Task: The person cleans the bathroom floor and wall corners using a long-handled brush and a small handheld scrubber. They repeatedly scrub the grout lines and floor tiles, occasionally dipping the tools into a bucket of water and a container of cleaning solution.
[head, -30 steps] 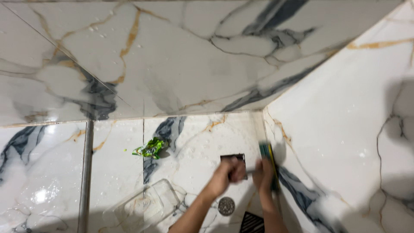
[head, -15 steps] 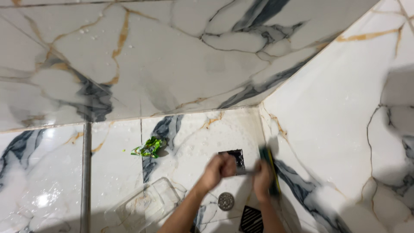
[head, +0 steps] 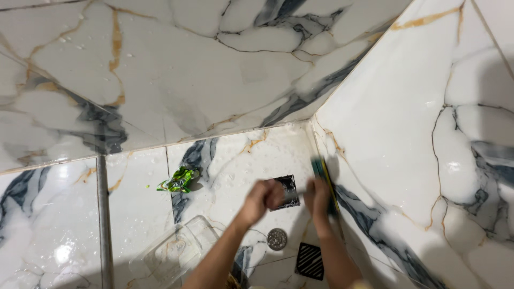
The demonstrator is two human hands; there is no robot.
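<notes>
My left hand (head: pixel 262 196) is closed on the square metal plate (head: pixel 286 191), held flat just above the wet floor (head: pixel 235 160) near the wall corner. My right hand (head: pixel 317 197) grips the green-and-yellow sponge (head: pixel 324 176), standing on edge with its long axis running away from me. The sponge lies just right of the plate, edge to edge with it. The round drain (head: pixel 277 238) sits below both hands.

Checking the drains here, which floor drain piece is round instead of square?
The small round metal drain, near the left forearm; the dark grate beside it is square and slotted.
</notes>
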